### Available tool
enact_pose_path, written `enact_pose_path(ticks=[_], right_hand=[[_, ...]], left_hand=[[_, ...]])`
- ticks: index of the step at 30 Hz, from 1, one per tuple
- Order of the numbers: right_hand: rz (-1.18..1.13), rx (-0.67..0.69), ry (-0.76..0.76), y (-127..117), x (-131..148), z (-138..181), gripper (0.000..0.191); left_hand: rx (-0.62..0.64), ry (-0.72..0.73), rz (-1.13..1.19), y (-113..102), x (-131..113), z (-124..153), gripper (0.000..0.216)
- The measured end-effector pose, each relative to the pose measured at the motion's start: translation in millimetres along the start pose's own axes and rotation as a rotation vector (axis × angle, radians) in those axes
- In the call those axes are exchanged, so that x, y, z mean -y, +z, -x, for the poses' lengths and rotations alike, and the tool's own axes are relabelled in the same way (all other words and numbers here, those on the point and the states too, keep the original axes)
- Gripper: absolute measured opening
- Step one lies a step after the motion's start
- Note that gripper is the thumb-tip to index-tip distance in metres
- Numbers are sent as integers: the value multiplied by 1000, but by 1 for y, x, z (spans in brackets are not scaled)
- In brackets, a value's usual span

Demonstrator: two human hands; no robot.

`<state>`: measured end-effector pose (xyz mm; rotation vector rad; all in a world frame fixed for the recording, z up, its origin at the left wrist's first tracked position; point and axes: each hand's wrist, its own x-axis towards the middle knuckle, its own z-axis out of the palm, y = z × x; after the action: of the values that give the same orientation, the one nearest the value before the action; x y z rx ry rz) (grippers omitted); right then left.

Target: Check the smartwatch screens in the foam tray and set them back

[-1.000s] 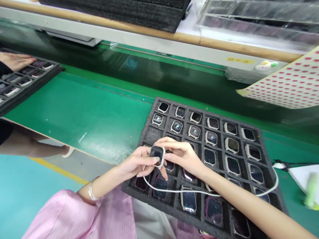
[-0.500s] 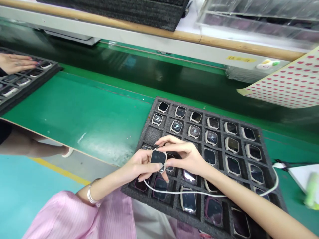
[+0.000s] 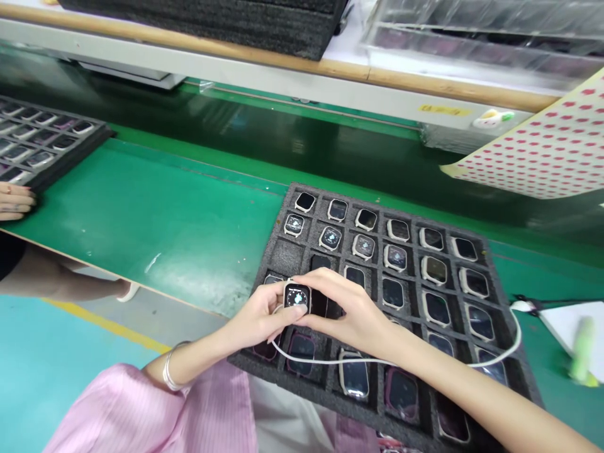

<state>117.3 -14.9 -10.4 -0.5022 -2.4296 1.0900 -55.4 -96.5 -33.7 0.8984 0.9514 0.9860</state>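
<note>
Both of my hands pinch one small white-cased smartwatch body (image 3: 297, 297) over the near left part of a black foam tray (image 3: 491, 251). Its screen is lit. My left hand (image 3: 257, 318) grips it from the left and below. My right hand (image 3: 349, 308) closes on it from the right. A white cable (image 3: 472, 363) runs from the watch across the tray's near rows to the right. The tray's pockets hold several more watch bodies, some with lit screens (image 3: 331, 237).
The tray lies on a green bench mat (image 3: 155, 207) beside a dark conveyor belt (image 3: 264, 135). Another person's hand (image 3: 14, 200) rests by a second watch tray (image 3: 42, 135) at far left. A sheet of red dot stickers (image 3: 538, 157) leans at right.
The held watch's screen has lit up and my hands have sunk a little toward the tray. The other person's hand has moved from their tray's top to its near edge.
</note>
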Motion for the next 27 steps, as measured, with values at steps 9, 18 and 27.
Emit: enact_pose_path(ticks=[9, 18, 27], right_hand=[[-94, 122, 130, -5, -7, 1, 48], [-386, 200, 232, -1, -6, 7, 42], [-477, 102, 256, 11, -2, 14, 39]], left_hand=[[31, 10, -98, 0, 9, 1, 29], [86, -39, -120, 1, 5, 3, 29], [100, -37, -66, 0, 8, 6, 28]])
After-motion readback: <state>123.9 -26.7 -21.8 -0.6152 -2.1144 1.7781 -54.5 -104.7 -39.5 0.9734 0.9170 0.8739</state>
